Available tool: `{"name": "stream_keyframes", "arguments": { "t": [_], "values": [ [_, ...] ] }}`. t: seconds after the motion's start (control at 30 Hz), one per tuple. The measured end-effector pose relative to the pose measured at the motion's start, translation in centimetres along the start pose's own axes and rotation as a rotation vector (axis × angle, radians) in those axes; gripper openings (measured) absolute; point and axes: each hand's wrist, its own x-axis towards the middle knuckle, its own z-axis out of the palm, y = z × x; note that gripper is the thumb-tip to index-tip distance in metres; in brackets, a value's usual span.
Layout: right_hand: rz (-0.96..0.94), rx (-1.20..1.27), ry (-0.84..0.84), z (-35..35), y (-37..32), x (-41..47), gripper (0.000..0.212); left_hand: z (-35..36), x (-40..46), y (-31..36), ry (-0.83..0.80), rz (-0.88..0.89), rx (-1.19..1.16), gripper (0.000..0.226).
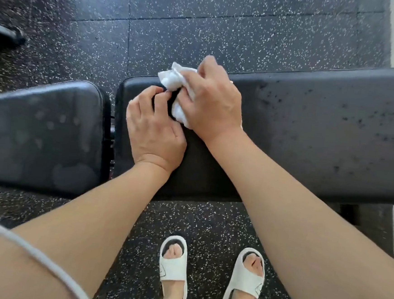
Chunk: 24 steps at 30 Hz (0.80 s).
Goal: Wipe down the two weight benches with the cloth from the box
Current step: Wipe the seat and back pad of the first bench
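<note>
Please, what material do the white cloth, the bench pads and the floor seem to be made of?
The cloth looks like soft paper or thin fabric: white, matte, crumpled; which one is unclear. The right pad and left pad look like black vinyl or leatherette, with a faint sheen and rounded edges. The floor looks like rubber tile: dark, matte, white-speckled, with seams.

Bare forearms and white slide sandals

No sleeves are seen on either forearm, and the hands, left (153,131) and right (212,101), are ungloved. White open-toed slide sandals (174,263) with dark footbeds are worn on both feet. A white cable (41,258) is draped across the left arm.
</note>
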Motion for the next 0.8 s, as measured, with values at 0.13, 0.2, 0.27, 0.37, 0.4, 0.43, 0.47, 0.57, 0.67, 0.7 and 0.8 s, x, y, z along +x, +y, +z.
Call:
{"name": "stream_keyframes", "arguments": {
  "t": [0.13,0.2,0.27,0.37,0.4,0.43,0.47,0.57,0.67,0.7,0.8],
  "values": [
    [0.043,-0.043,0.014,0.8,-0.3,0.1,0.043,0.0,0.0,0.0,-0.020,-0.012,0.021,0.046],
    [0.011,-0.012,0.004,0.7,0.0,-0.1,0.047,-0.1,0.1,0.1,-0.014,-0.003,0.017,0.046],
    [-0.043,0.028,0.000,0.1,0.7,-0.7,0.053,-0.1,0.1,0.1,-0.008,0.016,0.018,0.047],
    [-0.039,0.029,0.097,-1.3,3.5,-1.6,0.054,0.1,0.0,-0.1,-0.012,0.021,0.026,0.051],
    [0.001,0.020,0.144,-1.7,4.8,-1.9,0.051,0.1,0.1,-0.2,-0.014,0.018,0.029,0.052],
    [0.061,0.014,0.187,-2.2,6.1,-2.1,0.048,0.0,0.1,-0.2,-0.014,0.017,0.031,0.053],
    [0.137,0.007,0.223,-2.6,7.3,-2.2,0.045,0.0,0.1,-0.2,-0.014,0.020,0.028,0.053],
    [0.314,-0.033,0.281,-2.7,7.7,-2.3,0.048,0.0,0.0,-0.3,-0.017,0.022,0.014,0.053],
    [0.239,-0.041,0.214,-0.9,3.1,-2.7,0.052,0.2,0.0,-0.2,-0.013,0.024,0.027,0.050],
    [0.179,-0.018,0.172,-0.1,1.3,-3.0,0.050,0.3,0.0,-0.2,-0.004,0.018,0.033,0.046],
    [0.096,0.057,0.099,1.2,-1.4,-3.5,0.044,0.7,0.0,-0.3,0.023,0.004,0.048,0.036]
  ]
}}
